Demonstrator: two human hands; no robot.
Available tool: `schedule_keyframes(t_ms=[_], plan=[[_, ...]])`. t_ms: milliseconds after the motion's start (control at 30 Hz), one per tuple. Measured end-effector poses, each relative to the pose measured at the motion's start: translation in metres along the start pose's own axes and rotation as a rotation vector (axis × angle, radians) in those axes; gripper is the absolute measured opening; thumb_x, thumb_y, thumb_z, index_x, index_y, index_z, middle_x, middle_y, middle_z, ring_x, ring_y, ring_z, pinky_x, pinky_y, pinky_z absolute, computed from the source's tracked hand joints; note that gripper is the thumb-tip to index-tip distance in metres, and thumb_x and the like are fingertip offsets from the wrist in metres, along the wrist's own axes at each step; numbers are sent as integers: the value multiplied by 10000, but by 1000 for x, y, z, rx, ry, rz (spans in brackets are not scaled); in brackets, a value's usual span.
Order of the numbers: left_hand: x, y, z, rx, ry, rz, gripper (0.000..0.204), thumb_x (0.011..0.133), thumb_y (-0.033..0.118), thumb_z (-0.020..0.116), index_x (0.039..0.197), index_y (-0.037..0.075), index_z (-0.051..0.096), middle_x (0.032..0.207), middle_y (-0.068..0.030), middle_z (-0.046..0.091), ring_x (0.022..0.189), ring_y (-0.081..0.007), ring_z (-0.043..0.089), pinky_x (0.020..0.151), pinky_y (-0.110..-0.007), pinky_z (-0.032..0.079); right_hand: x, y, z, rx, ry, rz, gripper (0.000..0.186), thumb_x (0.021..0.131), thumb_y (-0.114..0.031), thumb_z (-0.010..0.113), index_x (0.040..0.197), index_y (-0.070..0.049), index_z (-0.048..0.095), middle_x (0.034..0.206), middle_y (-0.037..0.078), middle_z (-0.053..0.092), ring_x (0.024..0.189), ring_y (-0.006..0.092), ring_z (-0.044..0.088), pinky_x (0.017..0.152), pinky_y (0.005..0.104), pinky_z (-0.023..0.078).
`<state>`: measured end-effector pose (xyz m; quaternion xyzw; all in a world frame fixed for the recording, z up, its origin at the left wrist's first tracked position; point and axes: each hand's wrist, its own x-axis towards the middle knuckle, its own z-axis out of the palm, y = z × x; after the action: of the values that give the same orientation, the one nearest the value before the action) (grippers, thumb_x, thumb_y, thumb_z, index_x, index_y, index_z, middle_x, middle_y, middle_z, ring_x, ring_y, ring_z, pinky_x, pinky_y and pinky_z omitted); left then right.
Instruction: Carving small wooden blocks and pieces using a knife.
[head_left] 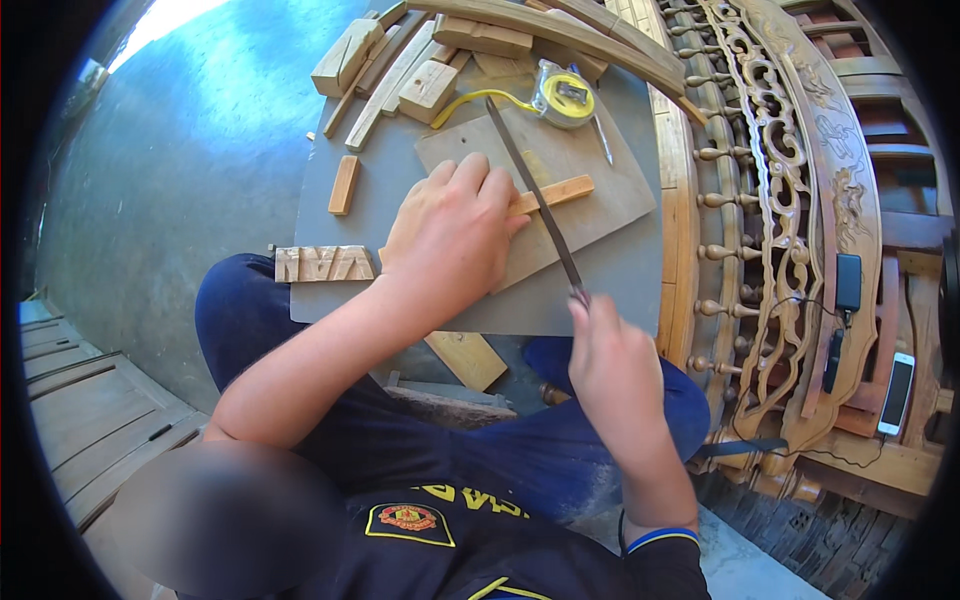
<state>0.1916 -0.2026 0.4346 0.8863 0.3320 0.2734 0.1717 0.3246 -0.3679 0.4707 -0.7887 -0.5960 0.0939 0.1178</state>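
My left hand (455,222) is closed over a narrow wooden strip (568,191), pressing it down on a flat board (625,200). One end of the strip sticks out past my fingers; the part under my palm is hidden. In my right hand (617,362) is a long, dark, tapering file (540,195). It crosses the strip's bare end at a slant, its tip pointing away from me. Just beyond the board lies a yellow and clear tape measure (566,95), its yellow tape partly drawn out, with a slim pointed tool (603,138) beside it.
The grey work table (400,310) carries a small wooden block (343,185), a carved wooden piece (324,264) at its near left edge and several offcuts (428,90) at the back. Carved furniture (780,220) stands along the right, with a white phone (897,392) on it.
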Motion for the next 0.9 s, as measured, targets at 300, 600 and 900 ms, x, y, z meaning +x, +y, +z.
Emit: schedule_keyframes(t_ms=[300, 600, 900], plan=[[-3, 0, 4, -45, 2, 32, 189, 884, 178, 736, 947, 35, 630, 956, -133, 609, 935, -367, 619, 813, -458, 509, -20, 4, 13, -32, 85, 3, 253, 1061, -221, 548, 905, -22, 541, 675, 208, 670, 597, 408, 682, 526, 486, 548], [-3, -7, 9, -35, 51, -7, 185, 902, 184, 722, 961, 33, 632, 980, -161, 623, 957, -397, 620, 833, -471, 510, -38, 8, 16, -27, 64, 54, 261, 1070, -236, 512, 940, -15, 559, 719, 226, 687, 653, 436, 693, 575, 515, 562], [-4, 3, -3, -66, -58, -32, 202, 885, 209, 733, 973, 51, 643, 1011, -143, 623, 1042, -396, 602, 865, -473, 484, -12, 9, 26, 25, 99, 30, 274, 1072, -244, 506, 935, -13, 562, 773, 220, 691, 691, 430, 712, 619, 512, 586]])
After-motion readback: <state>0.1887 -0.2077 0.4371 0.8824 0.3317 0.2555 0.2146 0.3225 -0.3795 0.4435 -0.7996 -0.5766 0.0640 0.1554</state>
